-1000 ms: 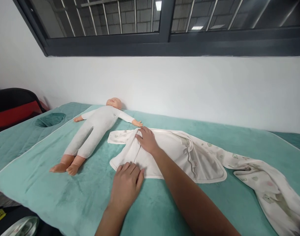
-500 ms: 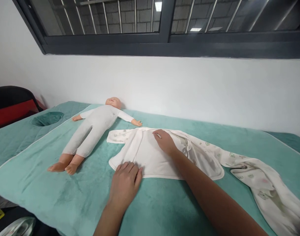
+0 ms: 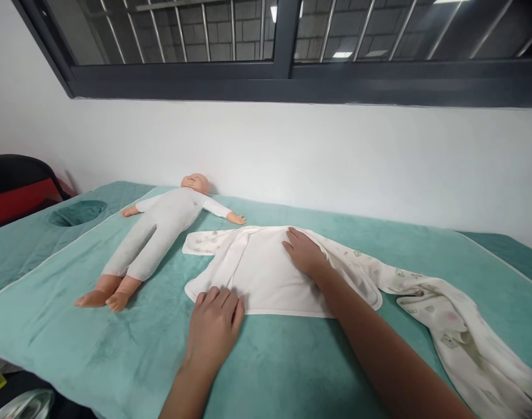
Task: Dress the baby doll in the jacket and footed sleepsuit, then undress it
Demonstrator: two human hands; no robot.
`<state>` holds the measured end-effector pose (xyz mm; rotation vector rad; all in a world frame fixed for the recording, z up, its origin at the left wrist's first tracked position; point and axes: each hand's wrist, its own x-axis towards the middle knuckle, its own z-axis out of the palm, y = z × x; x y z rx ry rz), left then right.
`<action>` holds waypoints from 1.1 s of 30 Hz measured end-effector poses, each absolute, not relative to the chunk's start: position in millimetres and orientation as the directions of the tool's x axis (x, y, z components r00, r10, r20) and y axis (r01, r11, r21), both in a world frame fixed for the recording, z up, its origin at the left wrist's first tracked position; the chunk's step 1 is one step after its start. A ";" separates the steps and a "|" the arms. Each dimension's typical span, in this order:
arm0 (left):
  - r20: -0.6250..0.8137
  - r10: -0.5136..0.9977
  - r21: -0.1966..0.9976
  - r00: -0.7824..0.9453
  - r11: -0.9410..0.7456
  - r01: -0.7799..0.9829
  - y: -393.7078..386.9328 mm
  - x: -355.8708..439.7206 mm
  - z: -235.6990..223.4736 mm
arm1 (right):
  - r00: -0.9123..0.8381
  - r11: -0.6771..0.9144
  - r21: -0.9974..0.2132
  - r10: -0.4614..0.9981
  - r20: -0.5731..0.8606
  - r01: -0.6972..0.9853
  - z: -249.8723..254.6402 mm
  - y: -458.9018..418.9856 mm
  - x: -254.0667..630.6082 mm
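A white baby jacket (image 3: 266, 273) with small printed motifs on its sleeves lies spread out, its plain white side uppermost. My right hand (image 3: 306, 251) rests flat on the upper part of it, fingers stretched and slightly spread. At the jacket's lower left edge lies my left hand (image 3: 217, 326), fingertips on the cloth and thumb apart from the fingers; it grips nothing visible. A baby doll (image 3: 161, 230) in a white bodysuit lies on its back to the left, with bare feet and one hand close to the jacket's left sleeve.
A green plush cover (image 3: 266, 361) lies under everything, with a round hollow (image 3: 77, 213) at the far left. Crumpled printed white clothing (image 3: 475, 343) trails to the right. Behind are a white wall (image 3: 335, 157) and a barred window; a black-and-red object (image 3: 21, 192) stands at left.
My right hand has slid to the right over the jacket, and its curled fingers have stretched out. The cloth beneath looks smoother. My left hand has stayed at the lower edge.
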<state>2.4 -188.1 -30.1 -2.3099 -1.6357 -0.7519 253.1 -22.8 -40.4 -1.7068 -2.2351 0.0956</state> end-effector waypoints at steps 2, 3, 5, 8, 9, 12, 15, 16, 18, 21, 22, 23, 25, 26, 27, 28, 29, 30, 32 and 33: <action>0.493 0.806 0.148 0.327 -0.448 0.882 -192.5 17.9 -25.8 | -0.233 0.287 -0.226 0.942 0.241 0.931 -41.0 -25.2 249.4; 0.470 0.797 0.182 0.379 -0.508 0.842 -194.5 29.3 -23.9 | -0.241 0.295 -0.219 0.939 0.244 0.930 -41.0 -25.8 248.3; 0.429 0.766 0.255 0.479 -0.612 0.749 -196.5 56.5 -21.1 | -0.260 0.312 -0.221 0.936 0.236 0.924 -40.6 -26.2 247.8; 0.383 0.764 0.292 0.519 -0.634 0.717 -192.5 95.3 -19.8 | -0.272 0.316 -0.244 0.942 0.198 0.917 -39.6 -26.8 249.9; 0.374 0.770 0.279 0.517 -0.625 0.729 -190.0 104.5 -20.1 | -0.270 0.310 -0.252 0.946 0.180 0.917 -39.3 -27.2 250.8; 0.377 0.751 0.201 0.542 -0.638 0.743 -184.8 117.6 -22.0 | -0.264 0.291 -0.291 0.956 0.129 0.911 -39.1 -28.5 252.5; 0.405 0.706 0.189 0.581 -0.687 0.702 -186.5 115.3 -24.1 | -0.255 0.279 -0.370 0.960 0.115 0.886 -37.0 -28.6 250.7; 0.411 0.695 0.204 0.589 -0.700 0.684 -187.9 113.5 -24.4 | -0.256 0.280 -0.392 0.960 0.114 0.876 -34.6 -28.8 249.6; 0.413 0.685 0.242 0.599 -0.717 0.653 -190.5 110.4 -24.7 | -0.276 0.297 -0.420 0.955 0.110 0.857 -25.6 -31.3 248.9; 0.418 0.700 0.318 0.579 -0.710 0.629 -191.3 109.0 -25.0 | -0.366 0.375 -0.458 0.924 0.111 0.806 -5.4 -45.0 261.3; 0.420 0.710 0.345 0.565 -0.701 0.624 -190.9 109.3 -25.3 | -0.377 0.392 -0.494 0.916 0.135 0.776 0.6 -52.3 271.6; 0.421 0.719 0.367 0.553 -0.693 0.621 -190.3 109.8 -25.5 | -0.358 0.393 -0.531 0.918 0.174 0.750 5.0 -60.4 285.4; 0.414 0.739 0.402 0.531 -0.672 0.621 -189.2 111.0 -25.9 | -0.143 0.306 -0.650 0.946 0.292 0.696 6.9 -76.6 323.0; 0.408 0.750 0.418 0.520 -0.660 0.624 -188.8 111.6 -25.9 | 0.023 0.224 -0.670 0.941 0.339 0.708 4.5 -83.4 345.2; 0.401 0.762 0.432 0.509 -0.647 0.628 -188.5 112.1 -25.9 | 0.154 0.135 -0.669 0.923 0.354 0.731 0.5 -88.9 368.3; 0.394 0.772 0.445 0.499 -0.635 0.631 -188.4 112.6 -25.7 | 0.220 0.048 -0.647 0.919 0.327 0.761 -4.3 -92.7 390.9; 0.389 0.779 0.453 0.492 -0.627 0.634 -188.3 113.0 -25.5 | 0.233 -0.018 -0.626 0.936 0.264 0.780 -9.0 -94.9 411.8; 0.385 0.785 0.458 0.486 -0.620 0.638 -188.3 113.4 -25.3 | 0.234 -0.049 -0.606 0.944 0.230 0.794 -12.8 -95.8 429.9; 0.377 0.795 0.463 0.476 -0.607 0.646 -188.3 114.0 -25.1 | 0.195 -0.049 -0.543 0.957 0.213 0.838 -16.0 -95.2 455.9; 0.374 0.801 0.467 0.467 -0.598 0.652 -188.3 114.3 -25.2 | 0.177 -0.041 -0.511 0.959 0.220 0.859 -15.4 -94.5 463.5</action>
